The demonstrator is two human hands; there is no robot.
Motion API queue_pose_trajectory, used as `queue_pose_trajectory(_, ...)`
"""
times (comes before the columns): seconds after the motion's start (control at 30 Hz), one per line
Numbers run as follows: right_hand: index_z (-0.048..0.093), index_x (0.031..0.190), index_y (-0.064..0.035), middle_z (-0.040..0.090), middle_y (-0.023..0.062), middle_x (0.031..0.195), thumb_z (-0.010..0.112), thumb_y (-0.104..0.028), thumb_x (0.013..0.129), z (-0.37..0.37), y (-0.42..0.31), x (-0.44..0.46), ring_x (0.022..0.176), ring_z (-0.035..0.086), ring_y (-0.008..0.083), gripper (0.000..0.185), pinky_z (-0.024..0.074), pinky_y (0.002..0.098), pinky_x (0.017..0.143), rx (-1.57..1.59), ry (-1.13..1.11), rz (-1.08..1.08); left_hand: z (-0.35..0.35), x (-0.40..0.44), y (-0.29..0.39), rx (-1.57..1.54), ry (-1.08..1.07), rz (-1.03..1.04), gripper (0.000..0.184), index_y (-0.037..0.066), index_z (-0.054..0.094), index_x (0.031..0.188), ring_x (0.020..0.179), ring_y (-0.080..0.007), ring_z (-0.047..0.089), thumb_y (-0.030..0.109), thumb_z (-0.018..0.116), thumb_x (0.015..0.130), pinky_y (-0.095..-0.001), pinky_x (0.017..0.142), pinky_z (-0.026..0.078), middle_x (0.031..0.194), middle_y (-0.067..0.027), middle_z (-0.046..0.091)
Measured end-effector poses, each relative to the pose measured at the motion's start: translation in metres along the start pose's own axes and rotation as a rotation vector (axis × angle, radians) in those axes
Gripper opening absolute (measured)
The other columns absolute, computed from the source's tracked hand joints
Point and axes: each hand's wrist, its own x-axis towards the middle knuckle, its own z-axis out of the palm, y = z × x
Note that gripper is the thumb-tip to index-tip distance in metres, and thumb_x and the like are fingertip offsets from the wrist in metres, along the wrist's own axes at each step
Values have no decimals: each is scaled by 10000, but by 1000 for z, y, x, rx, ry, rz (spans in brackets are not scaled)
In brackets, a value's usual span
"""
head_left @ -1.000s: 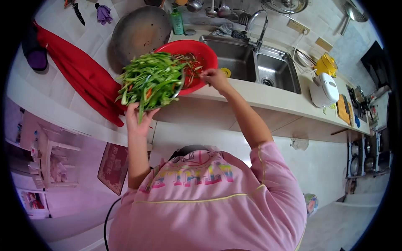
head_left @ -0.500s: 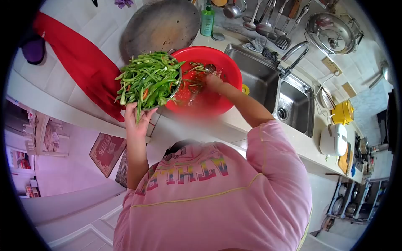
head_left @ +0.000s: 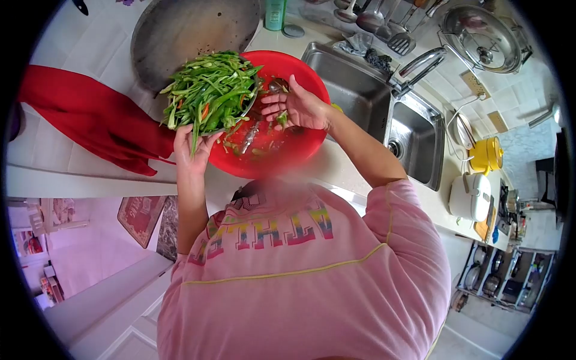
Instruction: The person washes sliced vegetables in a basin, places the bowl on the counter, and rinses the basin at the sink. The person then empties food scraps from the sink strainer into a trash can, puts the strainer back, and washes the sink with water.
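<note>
My left hand (head_left: 193, 144) grips the near edge of a metal bowl (head_left: 252, 103). Sliced green peppers (head_left: 207, 90), with a few orange-red pieces, are heaped in the bowl and hide most of it. The bowl is at the left side of a red basin (head_left: 282, 60), partly over it. Above the basin, my right hand (head_left: 303, 109) is open, palm up with fingers spread. A small green pepper piece (head_left: 282, 118) lies against its fingers. Pepper scraps and a little water show inside the basin, along with a shiny round metal thing partly hidden by my fingers.
A large wok (head_left: 192, 30) leans behind the bowl. A double sink (head_left: 351, 84) with a faucet (head_left: 423, 66) lies right of the basin. Red cloth (head_left: 96, 114) hangs at left. A green bottle (head_left: 275, 15), yellow pot (head_left: 487, 155) and white appliance (head_left: 470, 198) stand on the counter.
My right hand has come up from the basin's inside and turned palm up with its fingers spread. My left hand still holds the bowl. The view has shifted slightly.
</note>
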Motion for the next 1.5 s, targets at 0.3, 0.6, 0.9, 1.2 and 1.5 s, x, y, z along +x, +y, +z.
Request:
queue_pose_trajectory(0.3,482,1137,-23,517,30,1000,553,46,716,-7,36,2,858,534,177,433,430,300,791,-153,209,-202,-10,14,7,59,27,-103,407,-19,447,1117,991,-286,520,138,478,744,-476,795,485,1082,-144,530)
queue_pose_trajectory(0.6,507,1049,-33,570,143,928,636,-63,688,37,13,-1,820,581,218,384,469,307,710,-1259,991,-632,-30,39,-1,158,-63,-189,439,7,398,1168,1055,-289,486,131,456,751,-489,839,452,1139,-146,499)
queue_pose_trajectory(0.9,535,825,-32,514,115,802,721,-193,646,97,-12,25,706,542,245,304,457,339,617,-1373,905,-817,-38,48,-6,124,-125,-314,440,9,392,1179,1046,-290,493,136,441,761,-479,837,455,1142,-139,499)
queue_pose_trajectory(1.2,605,849,1,604,101,787,543,-189,834,28,-14,-6,716,554,151,200,431,256,645,-852,1097,-647,-53,58,-8,59,-96,-316,428,11,411,1164,1039,-288,492,150,452,761,-478,832,458,1128,-136,505)
queue_pose_trajectory(1.5,546,1010,-74,588,189,849,562,-414,739,-61,78,54,799,586,305,435,460,417,675,-1728,745,378,-37,51,-10,-9,-123,-208,433,12,419,1159,1088,-304,455,120,480,745,-492,859,435,1154,-131,488)
